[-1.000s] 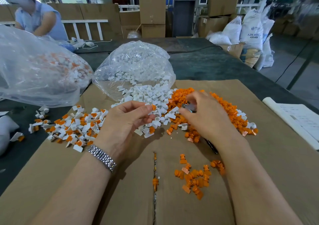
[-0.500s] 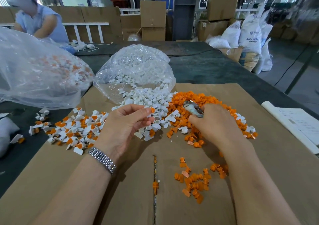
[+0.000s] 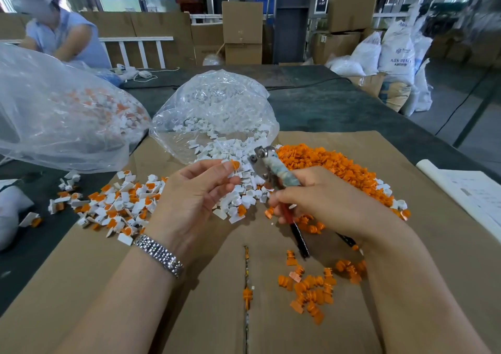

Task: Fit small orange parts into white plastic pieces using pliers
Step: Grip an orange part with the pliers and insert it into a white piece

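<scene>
One sack (image 3: 396, 55) past the bench's far right corner seems to read "ABS RESIN". Right hand (image 3: 330, 204) grips pliers (image 3: 267, 166), nose pointing far-left; left hand (image 3: 195, 191) pinches a white piece (image 3: 233, 167).

Stacked cardboard boxes (image 3: 242, 32), white sacks (image 3: 395, 55), a seated person (image 3: 61, 35) beyond the table.

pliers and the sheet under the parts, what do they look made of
Pliers: bare metal head, it glints, with a rivet; handles look wrapped in cloth or tape, further down red and black coating. Sheet: brown matte cardboard, with a seam down the middle.
</scene>
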Available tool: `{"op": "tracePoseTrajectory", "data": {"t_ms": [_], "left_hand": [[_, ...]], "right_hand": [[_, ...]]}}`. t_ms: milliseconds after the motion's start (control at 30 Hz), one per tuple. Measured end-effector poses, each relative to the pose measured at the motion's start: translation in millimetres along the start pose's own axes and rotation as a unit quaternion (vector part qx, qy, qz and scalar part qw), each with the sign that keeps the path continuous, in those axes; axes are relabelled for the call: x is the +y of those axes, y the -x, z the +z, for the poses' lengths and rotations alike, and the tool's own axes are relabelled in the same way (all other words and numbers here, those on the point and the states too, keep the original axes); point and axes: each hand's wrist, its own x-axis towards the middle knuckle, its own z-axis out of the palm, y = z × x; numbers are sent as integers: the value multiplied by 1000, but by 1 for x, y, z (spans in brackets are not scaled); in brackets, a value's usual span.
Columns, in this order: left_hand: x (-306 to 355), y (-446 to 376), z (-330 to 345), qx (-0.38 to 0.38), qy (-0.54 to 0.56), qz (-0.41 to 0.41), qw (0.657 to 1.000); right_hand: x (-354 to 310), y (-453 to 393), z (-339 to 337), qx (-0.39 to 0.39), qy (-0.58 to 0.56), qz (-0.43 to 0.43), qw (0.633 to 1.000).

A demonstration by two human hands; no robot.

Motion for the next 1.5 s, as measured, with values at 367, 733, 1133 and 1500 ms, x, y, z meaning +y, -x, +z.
{"op": "tracePoseTrajectory", "data": {"t_ms": [367, 733, 1133, 1500], "left_hand": [[1, 3, 3, 11, 3, 10, 1000], [-2, 2, 5, 39, -30, 24, 999], [-6, 2, 1, 43, -39, 13, 998], [-8, -4, -6, 51, -105, 34, 993]], "right_hand": [[-9, 4, 12, -8, 104, -15, 994], [-8, 2, 26, 17, 186, -43, 982], [-5, -7, 29, 52, 216, -44, 974], [2, -3, 1, 91, 101, -8, 991]]}}
